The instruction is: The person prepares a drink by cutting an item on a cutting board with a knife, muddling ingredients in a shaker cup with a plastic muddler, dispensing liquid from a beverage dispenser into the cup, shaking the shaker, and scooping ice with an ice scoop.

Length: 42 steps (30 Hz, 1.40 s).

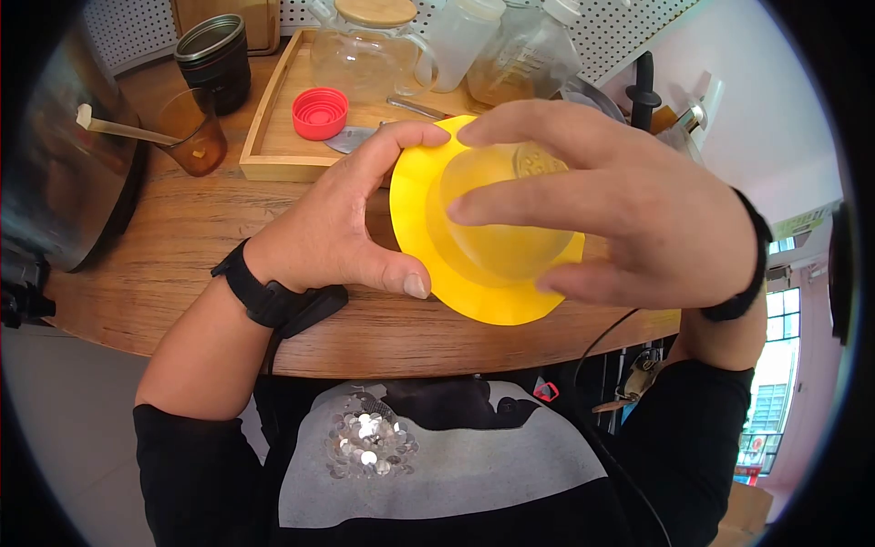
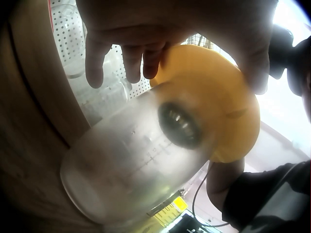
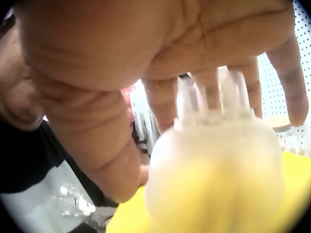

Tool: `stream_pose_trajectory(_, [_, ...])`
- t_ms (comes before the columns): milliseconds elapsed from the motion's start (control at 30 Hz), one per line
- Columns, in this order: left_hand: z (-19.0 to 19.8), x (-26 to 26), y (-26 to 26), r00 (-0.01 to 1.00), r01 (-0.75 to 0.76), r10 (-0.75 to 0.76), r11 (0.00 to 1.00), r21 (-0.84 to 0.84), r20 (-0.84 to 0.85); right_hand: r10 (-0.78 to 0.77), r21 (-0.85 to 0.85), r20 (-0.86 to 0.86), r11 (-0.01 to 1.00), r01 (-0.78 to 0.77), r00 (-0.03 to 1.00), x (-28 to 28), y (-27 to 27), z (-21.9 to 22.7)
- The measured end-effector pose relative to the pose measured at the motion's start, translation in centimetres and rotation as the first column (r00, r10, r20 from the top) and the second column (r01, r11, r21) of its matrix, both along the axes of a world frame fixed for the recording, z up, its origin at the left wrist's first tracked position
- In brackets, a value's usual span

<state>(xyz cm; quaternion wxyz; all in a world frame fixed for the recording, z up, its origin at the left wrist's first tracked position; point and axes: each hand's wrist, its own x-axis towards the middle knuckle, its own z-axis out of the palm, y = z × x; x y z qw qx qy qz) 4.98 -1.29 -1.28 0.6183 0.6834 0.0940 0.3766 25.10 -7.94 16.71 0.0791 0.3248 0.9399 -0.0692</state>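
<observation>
A yellow round flared collar (image 1: 415, 205) sits around the top of a frosted bottle (image 2: 112, 155) with a measuring scale on its side. A dark ribbed round shape (image 2: 180, 125) shows inside the bottle. Above the collar rises a translucent dome (image 3: 214, 165) with upright clear prongs. My left hand (image 1: 328, 223) lies along the collar's left side, thumb and forefinger spread at its edge. Over the dome hovers my right hand (image 1: 629, 201), fingers spread wide and slightly blurred, with light showing between palm and prongs in the right wrist view.
A wooden tray (image 1: 264, 118) at the back carries a red lid (image 1: 320, 114), a glass teapot (image 1: 365, 55) and a spoon (image 1: 415, 107). To the left stand an amber cup (image 1: 199, 150) with a stick, a black lens-like cup (image 1: 214, 68) and a large metal vessel (image 1: 68, 155).
</observation>
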Motion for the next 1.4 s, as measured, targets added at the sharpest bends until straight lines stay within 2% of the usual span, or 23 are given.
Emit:
stream_pose_trajectory(33, [0.1, 0.0, 0.0, 1.000, -0.002, 0.002, 1.000, -0.014, 0.004, 0.001, 0.097, -0.030, 0.995, 0.002, 1.000, -0.3, -0.2, -0.6])
stream_pose_trajectory(67, [0.1, 0.0, -0.1, 1.000, -0.004, 0.004, 1.000, -0.028, 0.009, -0.001, 0.094, -0.029, 0.996, 0.003, 1.000, -0.5, -0.3, -0.7])
stream_pose_trajectory(133, [0.3, -0.2, -0.2, 1.000, -0.003, 0.003, 1.000, 0.006, 0.002, -0.064, 0.205, -0.004, 0.977, 0.064, 0.998, -0.9, -0.4, -0.7])
stream_pose_trajectory(200, [0.3, -0.2, -0.1, 1.000, 0.005, -0.005, 0.999, 0.041, -0.009, -0.131, 0.228, 0.011, 0.966, 0.125, 0.991, -1.5, -0.4, -0.7])
stream_pose_trajectory(333, [0.1, 0.0, -0.2, 1.000, 0.009, -0.009, 0.999, -0.031, 0.011, -0.303, 0.291, 0.067, 0.918, 0.271, 0.951, -2.3, 0.1, -1.2])
stream_pose_trajectory(433, [0.2, 0.0, -0.1, 1.000, 0.004, -0.003, 1.000, -0.028, 0.008, -0.392, 0.238, 0.113, 0.903, 0.358, 0.913, -3.0, -0.2, -0.6])
stream_pose_trajectory(467, [0.2, 0.0, 0.0, 1.000, -0.008, 0.008, 1.000, 0.001, -0.006, -0.393, 0.242, 0.112, 0.902, 0.358, 0.913, -2.8, -0.2, -0.4])
stream_pose_trajectory(500, [0.4, -0.1, 0.1, 1.000, -0.009, 0.009, 1.000, 0.002, -0.004, -0.262, 0.143, -0.035, 0.954, 0.265, 0.964, -2.1, -0.2, -0.2])
stream_pose_trajectory(567, [0.9, -0.1, 0.0, 0.999, -0.050, 0.051, 0.996, 0.074, -0.008, -0.059, -0.093, -0.308, 0.995, 0.032, 0.950, -0.8, 0.3, 0.4])
stream_pose_trajectory(600, [0.7, -0.1, 0.0, 0.998, -0.055, 0.055, 0.996, 0.067, -0.005, -0.057, -0.099, -0.305, 0.995, 0.028, 0.951, -0.5, 0.3, 0.7])
stream_pose_trajectory(667, [0.2, 0.0, 0.1, 1.000, -0.022, 0.022, 1.000, 0.019, 0.008, -0.021, -0.056, -0.076, 0.998, 0.017, 0.997, -0.3, 0.0, 1.1])
stream_pose_trajectory(700, [0.1, 0.0, 0.2, 1.000, -0.019, 0.019, 1.000, 0.013, 0.008, 0.039, 0.057, 0.001, 0.998, -0.039, 0.999, -0.2, 0.2, 0.2])
stream_pose_trajectory(800, [-0.1, -0.2, 0.2, 0.999, -0.036, 0.035, 0.999, 0.015, 0.020, -0.029, 0.122, -0.012, 0.992, 0.031, 0.999, -0.5, 0.5, -0.9])
stream_pose_trajectory(833, [-0.1, -0.3, 0.2, 0.999, -0.034, 0.034, 0.999, 0.024, 0.014, -0.009, 0.198, -0.042, 0.980, 0.017, 0.999, -0.5, 0.6, -1.3])
stream_pose_trajectory(867, [0.0, -0.4, 0.2, 1.000, -0.030, 0.030, 0.999, 0.034, 0.007, -0.008, 0.198, -0.043, 0.980, 0.017, 0.999, -0.9, 0.6, -1.2])
stream_pose_trajectory(933, [0.0, -0.3, 0.2, 1.000, -0.029, 0.029, 0.999, 0.022, 0.009, -0.154, 0.213, 0.005, 0.966, 0.149, 0.988, -1.6, 0.6, -1.0])
stream_pose_trajectory(967, [0.0, -0.3, 0.2, 0.999, -0.031, 0.030, 0.999, 0.010, 0.014, -0.157, 0.214, 0.002, 0.965, 0.153, 0.988, -1.6, 0.6, -1.3])
stream_pose_trajectory(1033, [0.0, -0.3, 0.3, 1.000, -0.024, 0.023, 1.000, 0.012, 0.006, -0.212, 0.326, 0.004, 0.924, 0.200, 0.977, -1.5, 0.8, -1.9])
stream_pose_trajectory(1167, [0.0, -0.1, 0.2, 0.999, -0.028, 0.028, 1.000, 0.005, 0.029, -0.284, 0.319, 0.008, 0.910, 0.267, 0.959, -1.8, 0.4, -1.5])
stream_pose_trajectory(1233, [0.1, -0.1, 0.3, 0.999, -0.037, 0.037, 0.999, 0.028, 0.020, -0.114, 0.178, -0.197, 0.973, 0.150, 0.974, -0.7, 0.6, -1.2])
stream_pose_trajectory(1267, [0.1, -0.2, 0.3, 0.999, -0.046, 0.045, 0.998, 0.049, 0.011, -0.109, 0.175, -0.193, 0.974, 0.143, 0.975, -0.4, 0.5, -0.9])
stream_pose_trajectory(1333, [0.0, -0.2, 0.4, 0.999, -0.047, 0.046, 0.998, 0.048, 0.010, -0.014, 0.064, -0.165, 0.998, 0.024, 0.986, -0.1, 0.3, -0.2])
stream_pose_trajectory(1400, [-0.1, -0.1, 0.4, 0.999, -0.036, 0.035, 0.998, 0.050, 0.008, -0.028, 0.080, -0.121, 0.996, 0.038, 0.992, -0.3, 0.2, -0.8])
